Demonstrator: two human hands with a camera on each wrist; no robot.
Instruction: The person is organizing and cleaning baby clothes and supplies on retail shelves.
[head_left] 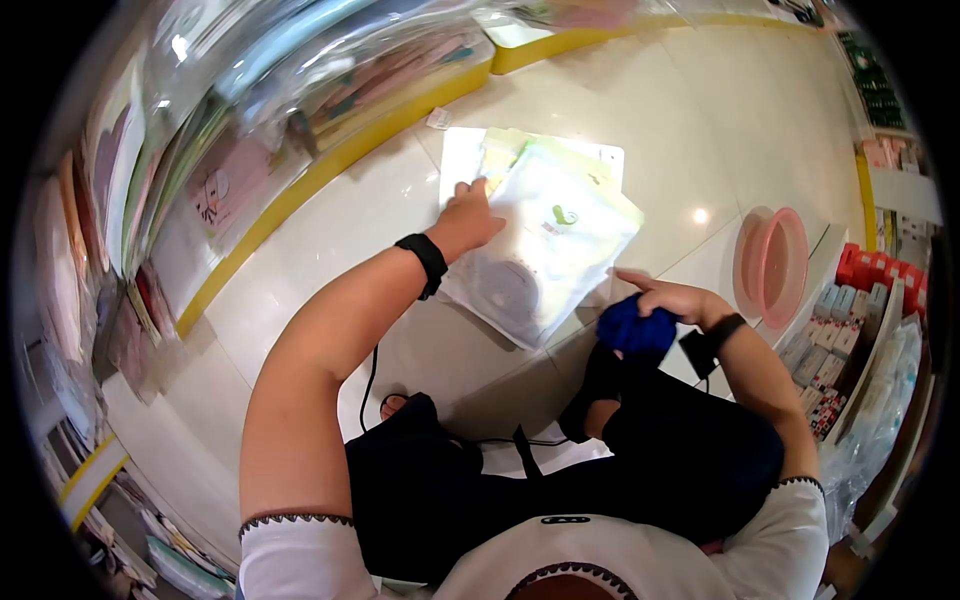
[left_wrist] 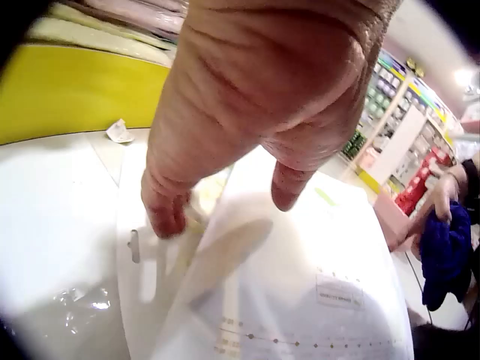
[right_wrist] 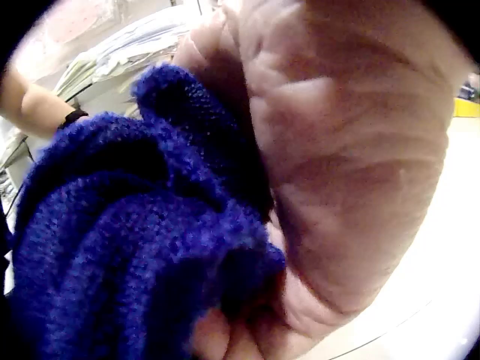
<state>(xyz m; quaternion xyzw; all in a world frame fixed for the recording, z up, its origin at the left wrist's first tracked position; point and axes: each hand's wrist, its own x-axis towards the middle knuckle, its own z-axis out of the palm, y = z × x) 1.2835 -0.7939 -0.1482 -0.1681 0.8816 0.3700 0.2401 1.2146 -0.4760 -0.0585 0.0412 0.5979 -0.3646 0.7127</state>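
Flat white packages [head_left: 545, 235] with a green print lie overlapped on the floor, a pale yellow-green one [head_left: 503, 150] showing at the upper left. My left hand [head_left: 468, 217] reaches over their left edge. In the left wrist view its thumb is spread from the other fingers [left_wrist: 166, 214], which point down beside a white package with a handle slot [left_wrist: 135, 246]. My right hand [head_left: 678, 298] grips a bunched blue fuzzy cloth [head_left: 637, 330], beside the packages' lower right corner. Folds of the cloth [right_wrist: 112, 247] hide some of its fingers in the right wrist view.
Pink basins [head_left: 785, 265] stand on the floor at the right, near a shelf of small boxes [head_left: 825, 350]. Along the left runs a yellow-edged shelf [head_left: 300, 205] with plastic-wrapped goods. A small white tag [head_left: 438, 118] lies by it. A cable [head_left: 370, 385] trails near my feet.
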